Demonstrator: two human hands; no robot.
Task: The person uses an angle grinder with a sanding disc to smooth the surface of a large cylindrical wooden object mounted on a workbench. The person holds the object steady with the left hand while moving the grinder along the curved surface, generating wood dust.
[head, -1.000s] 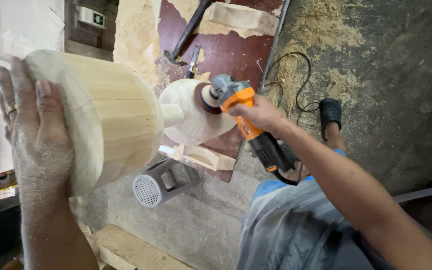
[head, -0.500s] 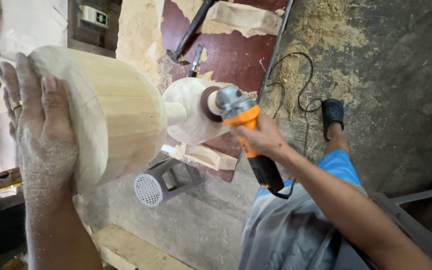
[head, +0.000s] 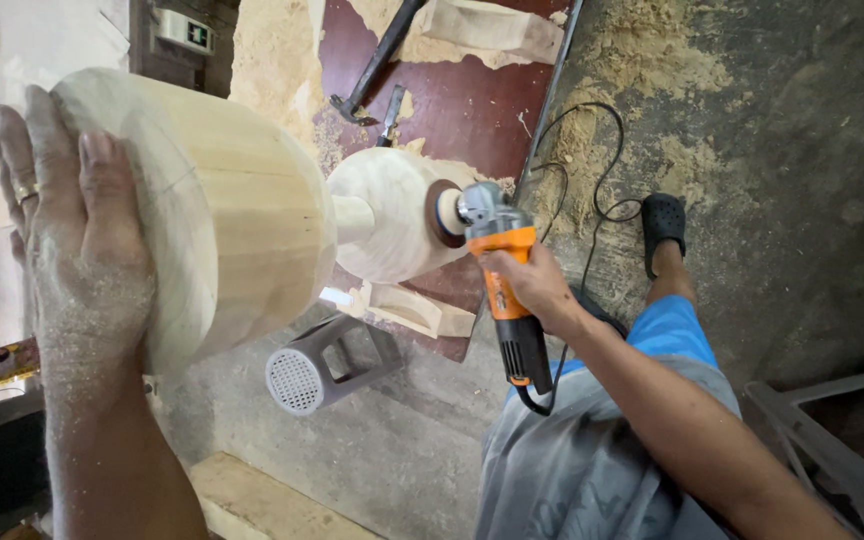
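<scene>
A pale turned wooden piece [head: 242,210] fills the left of the head view: a wide drum, a thin neck and a rounded knob [head: 387,215]. My left hand [head: 77,250], dusted with sawdust and wearing a ring, lies flat against the drum's end face. My right hand [head: 532,285] grips an orange and black angle grinder [head: 502,285]. Its brown sanding disc [head: 444,213] presses against the knob's right side. A black cable leaves the grinder's tail.
Sawdust piles [head: 652,60] cover the concrete floor. A dark red board [head: 452,90] with metal bars and wood offcuts lies beyond the knob. A grey perforated motor housing [head: 317,365] rests below. My foot wears a black clog [head: 662,220]. A grey plastic stool [head: 842,440] is at right.
My right hand has brought the grinder lower and more upright, sliding the disc along the knob. My left hand stays on the drum's end.
</scene>
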